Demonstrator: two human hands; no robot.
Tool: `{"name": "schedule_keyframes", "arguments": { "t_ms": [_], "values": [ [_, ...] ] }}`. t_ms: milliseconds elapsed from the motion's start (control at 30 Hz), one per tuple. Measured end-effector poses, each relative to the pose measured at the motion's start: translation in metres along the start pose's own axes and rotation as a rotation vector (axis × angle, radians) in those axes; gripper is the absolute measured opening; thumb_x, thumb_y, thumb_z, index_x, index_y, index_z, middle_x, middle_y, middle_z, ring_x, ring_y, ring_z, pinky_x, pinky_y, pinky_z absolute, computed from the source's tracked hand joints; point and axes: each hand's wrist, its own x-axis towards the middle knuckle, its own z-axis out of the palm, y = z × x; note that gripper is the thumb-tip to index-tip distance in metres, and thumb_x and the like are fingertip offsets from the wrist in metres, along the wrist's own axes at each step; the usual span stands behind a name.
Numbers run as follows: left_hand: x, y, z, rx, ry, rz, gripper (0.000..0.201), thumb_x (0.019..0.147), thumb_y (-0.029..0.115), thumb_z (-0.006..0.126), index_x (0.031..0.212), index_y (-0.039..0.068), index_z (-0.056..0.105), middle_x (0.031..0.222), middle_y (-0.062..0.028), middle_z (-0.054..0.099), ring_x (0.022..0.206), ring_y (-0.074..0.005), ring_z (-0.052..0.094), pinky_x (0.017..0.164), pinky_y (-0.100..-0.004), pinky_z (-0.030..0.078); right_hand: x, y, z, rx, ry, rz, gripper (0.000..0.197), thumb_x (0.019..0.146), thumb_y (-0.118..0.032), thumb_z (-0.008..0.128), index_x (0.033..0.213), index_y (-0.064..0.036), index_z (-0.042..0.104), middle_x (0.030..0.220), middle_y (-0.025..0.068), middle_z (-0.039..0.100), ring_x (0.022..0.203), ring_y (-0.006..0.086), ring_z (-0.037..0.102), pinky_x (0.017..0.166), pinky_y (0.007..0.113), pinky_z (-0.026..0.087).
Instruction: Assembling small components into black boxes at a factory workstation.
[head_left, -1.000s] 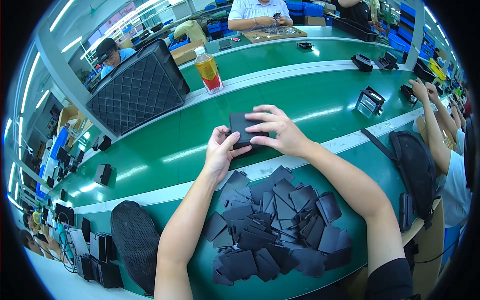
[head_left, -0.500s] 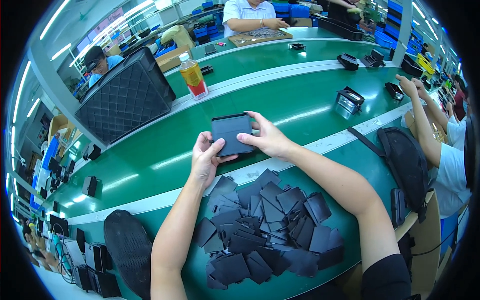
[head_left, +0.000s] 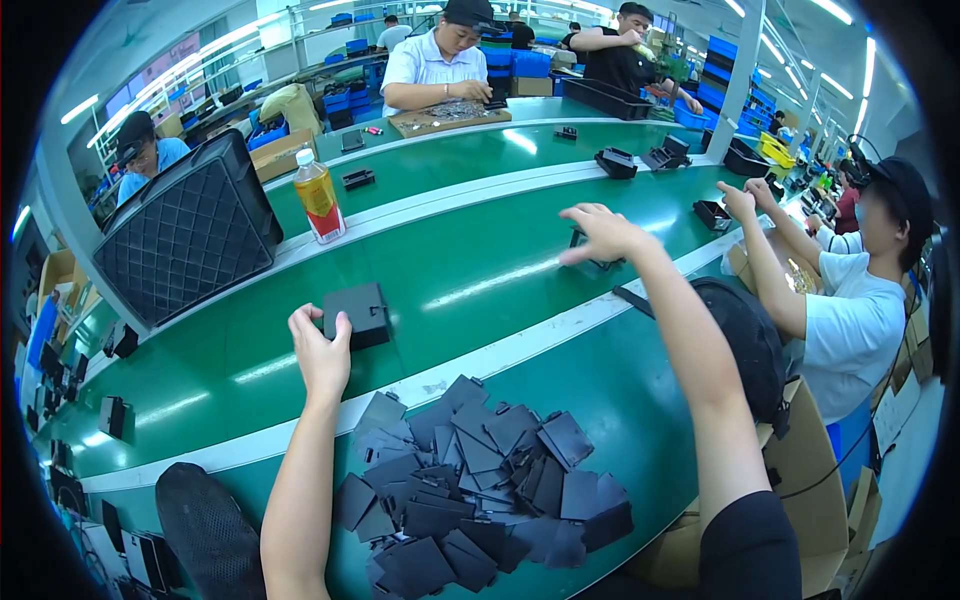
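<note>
Black box sits on the green conveyor, in from its near edge. Small latch or notch toward its right side, too small to make out.

Left hand grasps the box at its near-left corner, thumb on the near side, fingers round the left edge. Right hand is empty as far as it shows, fingers spread, above a dark-framed housing close to the conveyor's near edge, well right of the box. Hand covers much of that housing; can't tell if they touch.

Step in hand, as judged: left steadies or parks the box, right reaches for the housing. Next move seems to call for right fingers closing round the frame from above, then drawing it left along the near edge; left would need to let go of the box, or push it clear, to help.

Nearer the person: loose heap of flat black plates on the green worktop, spread back to the white strip along its far edge. Dark mesh-topped item at the worktop's left, black bag toward its right end.

Farther out: bottle upright on the conveyor's far edge, black crate left of it. At right, a co-worker's hands by another black housing.
</note>
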Motion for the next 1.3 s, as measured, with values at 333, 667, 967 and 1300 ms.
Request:
{"name": "schedule_keyframes", "arguments": {
  "t_ms": [333,667,967,1300],
  "values": [
    [-0.01,0.035,0.001,0.174,0.039,0.383,0.027,0.077,0.005,0.062,0.102,0.006,0.05,0.126,-0.0138,0.05,0.115,-0.0312,0.05,0.102,-0.0418,0.033,0.026,0.038,-0.009,-0.136,-0.402,-0.06,0.096,0.067,-0.019,0.085,0.148,-0.0151,0.034,0.15,0.0079,0.039,0.133,0.0319,0.043,0.105,0.044,0.042],
    [-0.018,0.047,-0.01,0.119,-0.013,0.538,0.027,0.074,0.0,0.062,0.098,0.006,0.052,0.125,-0.0117,0.053,0.118,-0.0302,0.05,0.102,-0.0409,0.035,0.04,0.006,-0.003,-0.495,-0.323,-0.276,0.091,0.061,-0.005,0.083,0.14,-0.0124,0.039,0.142,0.0096,0.048,0.128,0.0294,0.047,0.102,0.04,0.045],
    [-0.021,0.045,-0.008,-0.039,-0.192,0.536,0.026,0.074,-0.002,0.061,0.097,0.007,0.052,0.12,-0.011,0.056,0.116,-0.0282,0.052,0.099,-0.0379,0.038,0.02,-0.032,-0.029,-0.173,-0.312,-0.195,0.089,0.058,-0.007,0.085,0.135,-0.0097,0.041,0.131,0.0072,0.055,0.116,0.0295,0.055,0.096,0.039,0.049],
    [-0.021,0.045,-0.013,-0.048,-0.211,0.508,0.024,0.076,-0.001,0.06,0.097,0.006,0.052,0.118,-0.0104,0.057,0.111,-0.0281,0.053,0.096,-0.037,0.039,0.03,-0.06,-0.028,-0.31,-0.347,-0.238,0.097,0.055,-0.012,0.09,0.138,-0.0091,0.04,0.132,0.006,0.055,0.116,0.0298,0.055,0.095,0.042,0.049]
  ]
}}
